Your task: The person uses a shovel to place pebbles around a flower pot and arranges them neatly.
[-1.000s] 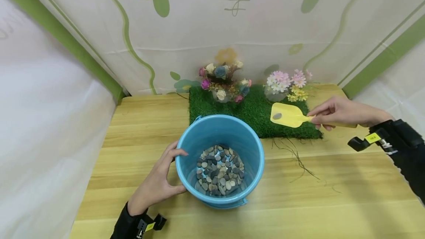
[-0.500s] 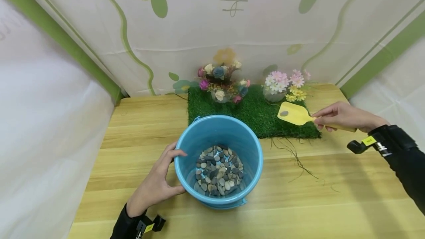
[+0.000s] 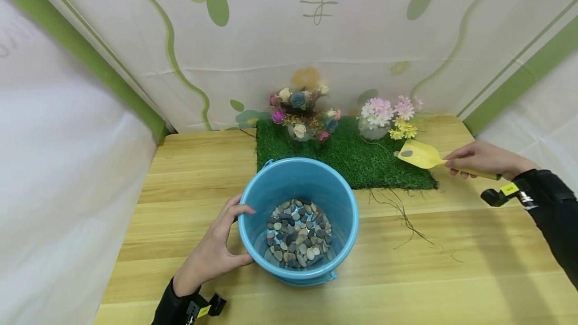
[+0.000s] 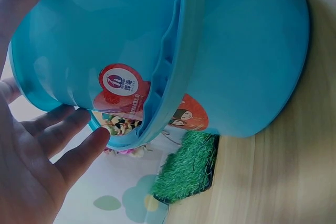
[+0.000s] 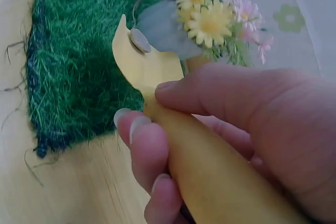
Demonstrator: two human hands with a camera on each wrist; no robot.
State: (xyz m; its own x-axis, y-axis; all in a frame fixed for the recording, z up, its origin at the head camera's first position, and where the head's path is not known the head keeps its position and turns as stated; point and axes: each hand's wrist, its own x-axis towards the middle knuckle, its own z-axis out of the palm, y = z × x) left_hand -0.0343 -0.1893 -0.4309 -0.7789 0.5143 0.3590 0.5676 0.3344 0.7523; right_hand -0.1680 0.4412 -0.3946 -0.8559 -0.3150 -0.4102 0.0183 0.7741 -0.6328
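Observation:
My right hand [image 3: 483,158] holds a small yellow shovel [image 3: 420,155] by its handle, over the right end of the green turf mat. The thumb presses the top of the handle in the right wrist view. A grey pebble [image 5: 139,40] lies on the blade. Another grey spot, like a pebble, shows just off the blade's front edge in the head view. My left hand [image 3: 217,247] holds the side of a blue bucket [image 3: 347,204], fingertips over the rim and thumb against the outside. Several grey, black and tan pebbles [image 3: 298,234] cover the bucket's bottom.
The turf mat [image 3: 361,164] lies at the back of the wooden table [image 3: 180,204]. Two flower pots stand on it: mixed roses [image 3: 302,112] and pink-and-yellow daisies [image 3: 390,114]. Loose dark fibres [image 3: 402,214] lie in front. A patterned white curtain [image 3: 253,29] hangs behind.
The right hand and shovel have moved to the right across the mat, and the blade now tips more. A second grey spot has appeared at its front edge. The left hand and bucket have stayed put.

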